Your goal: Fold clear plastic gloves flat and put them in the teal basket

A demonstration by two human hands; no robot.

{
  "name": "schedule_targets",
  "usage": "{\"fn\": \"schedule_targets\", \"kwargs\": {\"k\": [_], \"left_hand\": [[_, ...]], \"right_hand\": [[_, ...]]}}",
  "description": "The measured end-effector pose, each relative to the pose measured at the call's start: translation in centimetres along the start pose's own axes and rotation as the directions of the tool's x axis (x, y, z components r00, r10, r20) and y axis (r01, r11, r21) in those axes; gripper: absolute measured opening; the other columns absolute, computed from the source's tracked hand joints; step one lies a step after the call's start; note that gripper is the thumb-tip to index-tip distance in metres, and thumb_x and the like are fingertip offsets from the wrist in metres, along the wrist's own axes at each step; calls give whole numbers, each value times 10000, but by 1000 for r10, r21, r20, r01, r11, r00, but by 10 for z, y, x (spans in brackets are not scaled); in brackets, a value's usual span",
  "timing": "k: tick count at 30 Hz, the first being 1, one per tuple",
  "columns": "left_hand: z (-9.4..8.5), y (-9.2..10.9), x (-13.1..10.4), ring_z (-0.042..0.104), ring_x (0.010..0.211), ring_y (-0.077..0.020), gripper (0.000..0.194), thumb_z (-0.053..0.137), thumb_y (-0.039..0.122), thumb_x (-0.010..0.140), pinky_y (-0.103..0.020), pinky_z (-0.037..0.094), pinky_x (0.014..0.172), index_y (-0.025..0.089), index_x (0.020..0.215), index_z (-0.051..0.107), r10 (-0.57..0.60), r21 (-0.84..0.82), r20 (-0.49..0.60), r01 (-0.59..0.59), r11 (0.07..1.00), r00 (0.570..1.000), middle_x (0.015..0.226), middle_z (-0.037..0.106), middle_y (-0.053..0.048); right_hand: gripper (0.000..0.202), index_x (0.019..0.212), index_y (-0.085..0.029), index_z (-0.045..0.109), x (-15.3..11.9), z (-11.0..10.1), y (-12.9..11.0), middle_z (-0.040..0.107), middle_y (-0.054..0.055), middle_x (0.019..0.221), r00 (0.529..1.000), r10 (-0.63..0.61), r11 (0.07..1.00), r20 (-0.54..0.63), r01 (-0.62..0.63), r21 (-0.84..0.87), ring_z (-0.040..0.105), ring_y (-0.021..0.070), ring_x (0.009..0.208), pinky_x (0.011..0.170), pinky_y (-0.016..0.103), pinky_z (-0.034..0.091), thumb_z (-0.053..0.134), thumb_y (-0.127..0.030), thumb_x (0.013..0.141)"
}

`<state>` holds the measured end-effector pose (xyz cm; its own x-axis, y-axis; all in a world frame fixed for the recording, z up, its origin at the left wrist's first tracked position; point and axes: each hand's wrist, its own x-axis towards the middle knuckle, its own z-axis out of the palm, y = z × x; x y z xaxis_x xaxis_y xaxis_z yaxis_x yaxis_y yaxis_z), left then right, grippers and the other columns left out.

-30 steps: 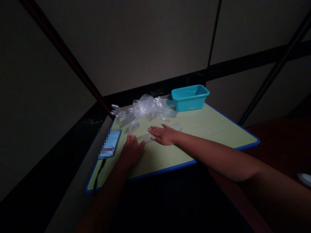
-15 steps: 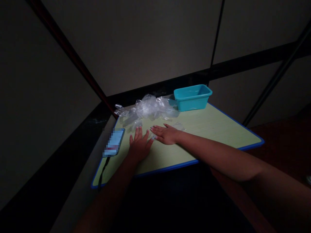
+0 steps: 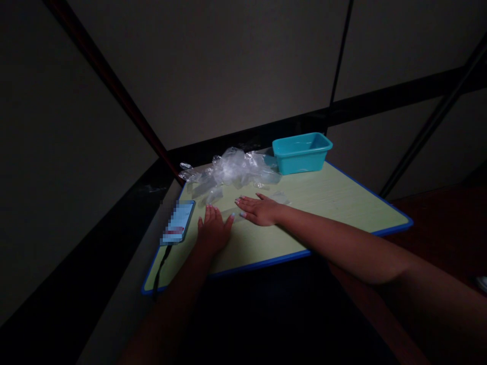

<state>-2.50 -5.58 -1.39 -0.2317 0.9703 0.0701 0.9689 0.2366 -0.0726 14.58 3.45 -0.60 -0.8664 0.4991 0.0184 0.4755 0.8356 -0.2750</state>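
A clear plastic bag (image 3: 281,198), thin and flattened, lies on the pale table (image 3: 342,203). My right hand (image 3: 258,210) rests flat across it, fingers stretched to the left, covering its middle. At the bag's left end is my left hand (image 3: 213,228), palm down with fingers spread; whether it touches the film I cannot tell. Behind both hands lies a crumpled heap of clear plastic bags (image 3: 236,170), with single bags hard to tell apart.
A turquoise plastic basket (image 3: 302,159) stands at the back right, beside the heap. Near the left edge lies a phone (image 3: 178,223) with a lit screen and a dark strap (image 3: 162,268). Walls (image 3: 243,76) close in behind and to the left; the table has a blue rim.
My left hand has slid left and slightly toward me, away from my right hand, uncovering more of the film between them. My right hand has stayed in place.
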Motion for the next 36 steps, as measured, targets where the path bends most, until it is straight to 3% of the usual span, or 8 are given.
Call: {"fn": "schedule_targets", "kwargs": {"k": [9,16,19,22,25,28,32,36], "left_hand": [[4,0,1,156,1382,-294,699,211,485,918,-460,271,1049,-45,1360,322,10,-14,-19,-10,1000,1000,1452,254,-257],[7,-2,3,153,1382,-292,713,199,489,920,-445,277,1050,-64,1354,323,16,-5,-36,-16,1000,999,1450,264,-254],[6,-1,2,154,1382,-289,712,205,479,922,-440,264,1062,-74,1358,309,18,-17,-27,-19,1000,999,1451,261,-255],[6,-1,2,148,1385,-281,698,200,475,921,-468,231,1076,-53,1366,310,9,-26,-34,-10,1000,999,1459,253,-241],[6,-1,1,134,1391,-269,683,186,479,920,-519,170,1087,-11,1381,306,-10,-23,-38,9,1000,999,1476,227,-215],[4,0,0,120,1394,-270,667,192,480,919,-568,142,1077,25,1394,298,-3,-16,-70,1,1000,998,1490,199,-195],[-1,4,-5,104,1397,-269,611,211,459,925,-590,137,1066,94,1407,304,91,3,-105,-91,996,990,1506,169,-161],[-5,7,-4,81,1402,-243,620,222,468,923,-554,132,1081,101,1421,274,222,24,-103,-220,975,970,1516,128,-145]], "right_hand": [[551,1464,-232,153,-4,-11,8,174,47,1506,999,31,982,-30,-25,187,126,219,1388,1092,547,41,176,-432,951],[503,1435,-219,274,-13,-29,32,230,64,1494,983,177,980,-41,-172,98,134,236,1388,1088,540,72,266,-369,954],[460,1343,-163,444,-17,-42,52,405,111,1413,954,239,971,-183,-229,73,323,246,1320,1065,422,235,411,-330,917],[305,1098,-133,633,-21,-55,70,637,108,1143,923,301,954,-241,-291,78,570,210,1047,877,269,403,526,-285,857],[230,953,-139,668,-26,-62,82,686,82,955,877,443,895,-185,-445,30,608,182,837,682,228,414,594,-298,805],[272,926,-147,669,-29,-61,89,685,74,912,844,529,847,-86,-532,-8,596,169,768,588,217,379,643,-362,761],[376,972,-147,650,-30,-54,96,679,70,919,851,524,851,-35,-524,20,592,162,756,561,212,368,679,-424,719],[350,957,-146,647,-28,-51,99,681,55,899,880,474,880,-25,-473,27,591,154,762,567,204,368,702,-377,700]]}}
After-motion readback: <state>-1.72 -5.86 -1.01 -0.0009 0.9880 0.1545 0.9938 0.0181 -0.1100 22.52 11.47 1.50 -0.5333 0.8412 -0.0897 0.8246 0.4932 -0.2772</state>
